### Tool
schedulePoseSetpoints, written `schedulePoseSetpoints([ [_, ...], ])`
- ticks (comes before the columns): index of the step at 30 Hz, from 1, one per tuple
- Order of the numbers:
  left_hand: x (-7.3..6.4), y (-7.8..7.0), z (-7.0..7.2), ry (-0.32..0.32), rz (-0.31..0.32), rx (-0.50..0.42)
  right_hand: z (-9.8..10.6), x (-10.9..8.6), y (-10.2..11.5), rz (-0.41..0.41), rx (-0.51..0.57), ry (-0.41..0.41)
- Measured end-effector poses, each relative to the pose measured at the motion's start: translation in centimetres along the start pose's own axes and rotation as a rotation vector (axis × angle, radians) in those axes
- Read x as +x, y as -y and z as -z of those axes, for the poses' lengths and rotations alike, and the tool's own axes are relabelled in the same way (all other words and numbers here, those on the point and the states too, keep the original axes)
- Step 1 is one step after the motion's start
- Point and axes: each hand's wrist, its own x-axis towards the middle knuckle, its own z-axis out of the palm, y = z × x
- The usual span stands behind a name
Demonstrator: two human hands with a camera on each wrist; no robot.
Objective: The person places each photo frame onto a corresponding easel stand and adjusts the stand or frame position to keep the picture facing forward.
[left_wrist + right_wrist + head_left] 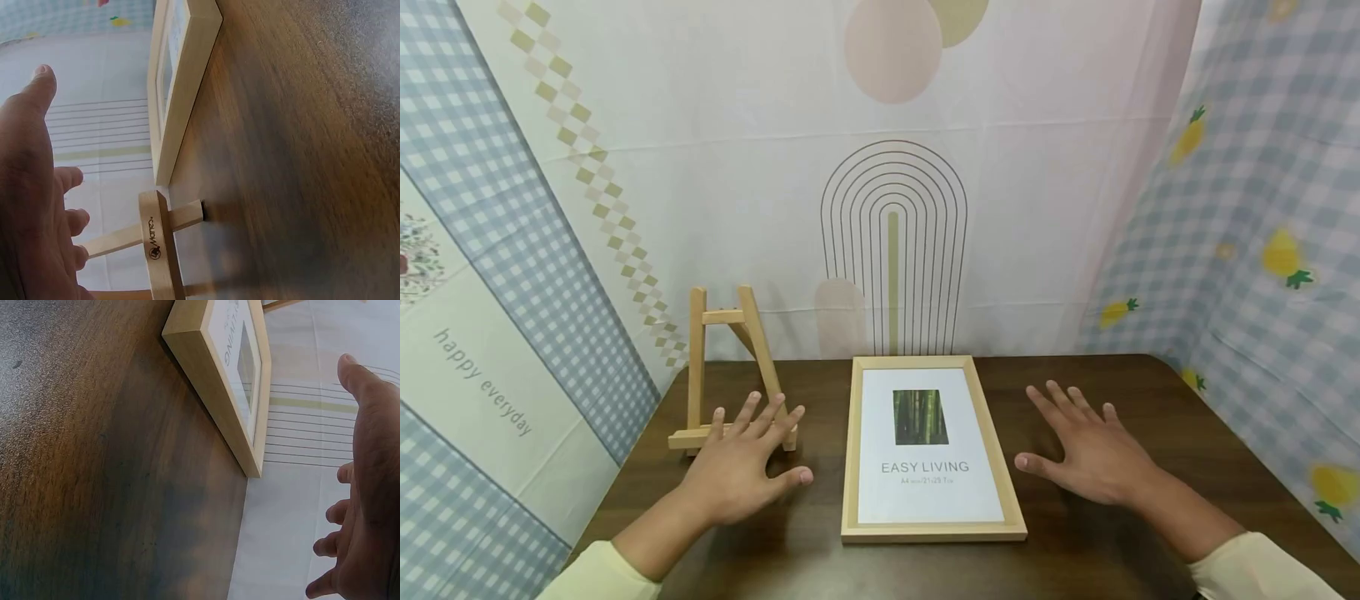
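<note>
"EASY LIVING", "A4" on framed sheet (931,455); "happy everyday" on cloth (482,382); easel ledge (159,247) lettering unclear.

Pale tan frame (934,533) and easel (697,358), dark brown table (797,567), blue-and-white checked cloth (505,217)

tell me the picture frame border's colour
The border is pale yellowish wood, clearest in the head view.

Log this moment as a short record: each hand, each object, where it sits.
Left hand: spread, holds nothing, near easel
Right hand: spread, holds nothing, right of frame
Frame: flat on table, face up, between the hands
Easel: standing on table, left of frame
Print: in frame, reads EASY LIVING
</note>
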Motion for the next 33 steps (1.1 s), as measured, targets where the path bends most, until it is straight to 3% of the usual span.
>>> schedulePoseSetpoints([
  [8,0.2,-0.3,-0.4,-0.046,0.007,0.002,-0.3,0.0,0.1,0.010,0.013,0.000],
  [14,0.0,-0.5,-0.7,-0.057,0.015,-0.005,-0.4,0.0,0.0,-0.033,0.073,0.032],
  [21,-0.2,-0.8,-1.1,-0.101,0.019,-0.064,-0.6,0.1,0.2,-0.046,0.131,0.043],
  [27,-0.2,-1.1,-1.2,-0.148,0.104,-0.158,-0.5,0.3,0.5,-0.049,0.238,0.052],
  [33,-0.1,-1.3,-1.2,-0.118,0.186,-0.219,-0.6,0.5,0.2,-0.069,0.390,0.089],
])
